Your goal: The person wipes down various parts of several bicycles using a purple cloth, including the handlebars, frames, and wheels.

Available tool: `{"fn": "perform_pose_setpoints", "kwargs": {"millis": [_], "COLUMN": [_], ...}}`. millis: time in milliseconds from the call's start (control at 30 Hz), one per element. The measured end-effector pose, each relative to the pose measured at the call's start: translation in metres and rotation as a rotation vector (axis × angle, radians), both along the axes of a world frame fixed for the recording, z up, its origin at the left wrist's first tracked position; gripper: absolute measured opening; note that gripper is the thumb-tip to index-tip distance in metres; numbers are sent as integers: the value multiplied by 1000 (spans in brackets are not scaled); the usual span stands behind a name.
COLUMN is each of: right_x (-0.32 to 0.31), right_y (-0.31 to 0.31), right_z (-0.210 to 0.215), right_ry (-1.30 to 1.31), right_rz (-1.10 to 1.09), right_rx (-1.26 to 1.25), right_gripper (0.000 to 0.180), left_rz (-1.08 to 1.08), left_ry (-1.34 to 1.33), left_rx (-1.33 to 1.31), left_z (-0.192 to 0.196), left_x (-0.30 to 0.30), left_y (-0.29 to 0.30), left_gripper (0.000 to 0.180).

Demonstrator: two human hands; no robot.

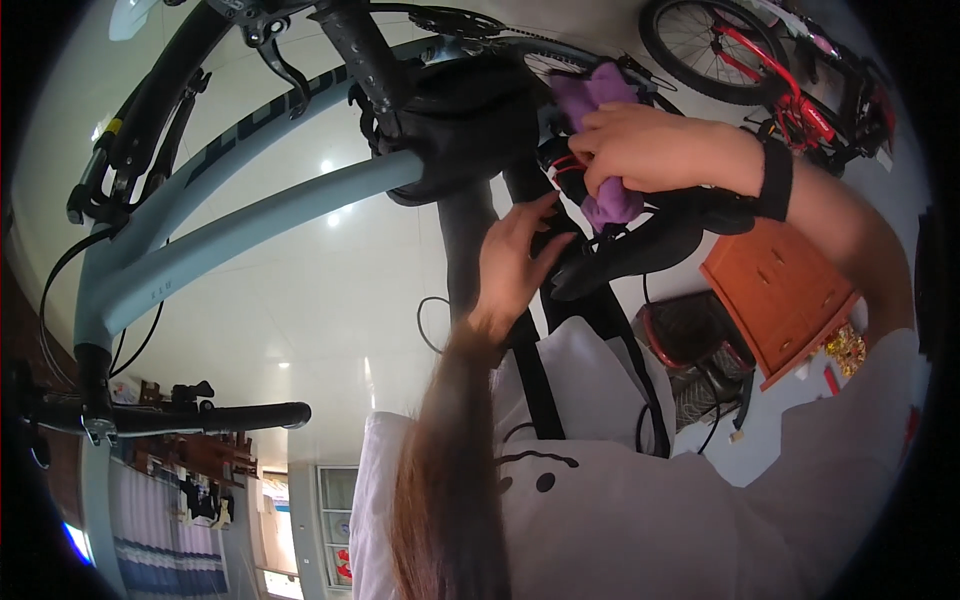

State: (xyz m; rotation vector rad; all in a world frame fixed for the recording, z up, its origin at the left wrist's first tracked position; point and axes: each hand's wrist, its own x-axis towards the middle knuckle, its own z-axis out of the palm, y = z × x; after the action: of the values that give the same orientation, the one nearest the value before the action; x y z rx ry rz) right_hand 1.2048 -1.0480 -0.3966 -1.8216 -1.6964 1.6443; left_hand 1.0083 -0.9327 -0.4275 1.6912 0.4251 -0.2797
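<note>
A light blue bicycle frame (pixel 270 225) stretches across the left and top of the view. A black bag (pixel 465 125) is on the frame near its middle. My right hand (pixel 660 150) is closed on a purple cloth (pixel 615 205), pressing it against dark parts just above the black saddle (pixel 640 250). Some of those parts are hidden behind the fingers and cloth. Near the saddle's narrow end is my left hand (pixel 508 262), fingers and thumb apart, holding nothing. Whether its fingertips touch the bicycle, I cannot tell.
A red bicycle (pixel 790 95) stands at the upper right. Below it is an orange-brown wooden cabinet (pixel 780 290), with a dark chair (pixel 690 330) beside it. The blue bicycle's black handlebar (pixel 230 417) juts out at the lower left. A pale curtain (pixel 165 510) hangs beyond.
</note>
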Motion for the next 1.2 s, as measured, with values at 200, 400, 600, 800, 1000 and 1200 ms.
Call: {"fn": "perform_pose_setpoints", "kwargs": {"millis": [200, 400, 600, 800, 1000, 1200], "right_x": [-5, -8, -9, -11, -2, 4], "right_y": [11, -1, 1, 30, 32, -2], "right_z": [-16, -49, -34, -25, -41, -45], "right_ry": [-9, -72, -20, 41, 135, -148], "right_rz": [68, 80, -72, -9, -38, -68], "right_rx": [68, 17, 73, 58, -138, 32], "right_gripper": [19, 19, 22, 19, 22, 28], "left_rz": [-42, -169, -306, -312, -313, -437], "left_ry": [-61, -224, -238, -192, -204, -269], "left_rx": [-120, 21, -117, -233, -161, 7], "left_z": [1, -10, -15, -2, -4, -28], "left_x": [13, 44, 42, 31, 38, 56], "left_y": [-12, -20, 0, 14, 5, 3], "left_gripper": [18, 13, 10, 11, 10, 12]}}
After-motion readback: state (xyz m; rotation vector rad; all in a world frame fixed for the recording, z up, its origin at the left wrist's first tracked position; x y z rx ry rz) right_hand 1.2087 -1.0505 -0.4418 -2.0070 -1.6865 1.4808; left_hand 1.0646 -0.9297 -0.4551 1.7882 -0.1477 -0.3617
